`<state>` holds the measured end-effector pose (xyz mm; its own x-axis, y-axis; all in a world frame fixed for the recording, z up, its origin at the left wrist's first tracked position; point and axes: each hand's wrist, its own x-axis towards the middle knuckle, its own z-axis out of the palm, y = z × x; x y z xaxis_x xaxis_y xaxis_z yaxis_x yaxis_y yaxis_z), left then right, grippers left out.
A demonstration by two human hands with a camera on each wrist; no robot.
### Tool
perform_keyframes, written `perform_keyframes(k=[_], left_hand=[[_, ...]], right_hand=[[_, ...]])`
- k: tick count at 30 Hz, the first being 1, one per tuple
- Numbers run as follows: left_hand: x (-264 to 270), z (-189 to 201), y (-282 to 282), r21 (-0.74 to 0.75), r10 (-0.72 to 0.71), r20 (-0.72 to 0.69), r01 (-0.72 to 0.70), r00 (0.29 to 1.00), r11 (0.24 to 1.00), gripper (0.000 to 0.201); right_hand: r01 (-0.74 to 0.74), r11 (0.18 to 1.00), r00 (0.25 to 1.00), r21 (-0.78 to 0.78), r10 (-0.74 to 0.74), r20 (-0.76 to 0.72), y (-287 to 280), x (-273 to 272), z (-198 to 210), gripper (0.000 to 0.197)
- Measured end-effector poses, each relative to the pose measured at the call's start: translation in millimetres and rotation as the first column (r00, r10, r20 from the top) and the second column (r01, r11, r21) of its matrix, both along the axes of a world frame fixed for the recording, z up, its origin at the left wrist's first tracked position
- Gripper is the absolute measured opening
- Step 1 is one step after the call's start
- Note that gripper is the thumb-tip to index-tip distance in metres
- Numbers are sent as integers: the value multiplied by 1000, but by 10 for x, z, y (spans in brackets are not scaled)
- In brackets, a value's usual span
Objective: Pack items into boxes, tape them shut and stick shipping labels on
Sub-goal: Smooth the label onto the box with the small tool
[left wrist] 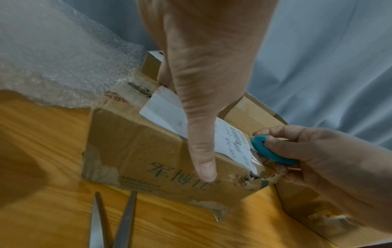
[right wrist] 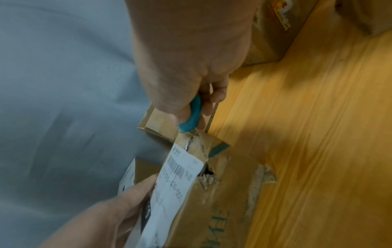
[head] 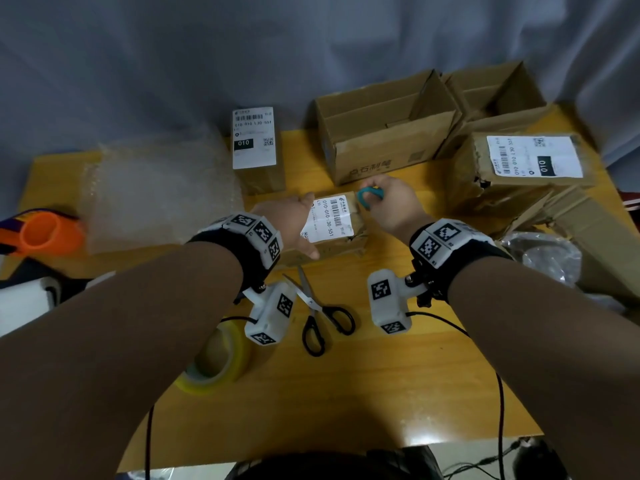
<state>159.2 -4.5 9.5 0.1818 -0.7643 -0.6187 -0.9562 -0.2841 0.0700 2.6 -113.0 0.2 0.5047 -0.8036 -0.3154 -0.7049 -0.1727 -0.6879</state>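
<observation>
While clamping the small box (head: 332,233), left hand (head: 294,223) thumb down; right hand (head: 391,206) fingers pinching teal cutter (head: 370,196).

— What's at twelve o'clock?
— A grey curtain (head: 173,64), hanging behind the wooden table (head: 381,393).
— And elsewhere?
— A crumpled plastic bag (head: 550,258) at three; a black cable (head: 500,410) crossing the table at five.

Black wristbands (head: 239,251); white marker-tagged cameras (head: 388,304) (cabled)
</observation>
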Motion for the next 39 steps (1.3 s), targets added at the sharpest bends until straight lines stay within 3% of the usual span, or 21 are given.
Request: perform_keyframes(k=[11, 21, 28, 37, 39], left_hand=[[-51, 28, 20, -28, 10, 25, -9, 1000, 1000, 110], [-68, 38, 32, -33, 32, 34, -30, 999, 999, 109], [-56, 23, 49, -41, 48, 34, -46, 998, 998, 110], [-40, -30, 64, -47, 57, 27, -55, 998, 997, 111], [-23, -65, 71, -47, 66, 19, -65, 998, 997, 113]], right_hand=[[-221, 974, 957, -52, 206, -206, 0, -51, 158, 26], [-156, 988, 975, -11, 152, -165, 120, -161, 145, 22], [-301, 953, 915, -40, 277, -293, 101, -192, 248, 21], [-283, 959, 932, 32, 283, -226, 166, -379, 264, 18], [-211, 977, 962, 19, 211, -176, 188, -425, 241, 16]])
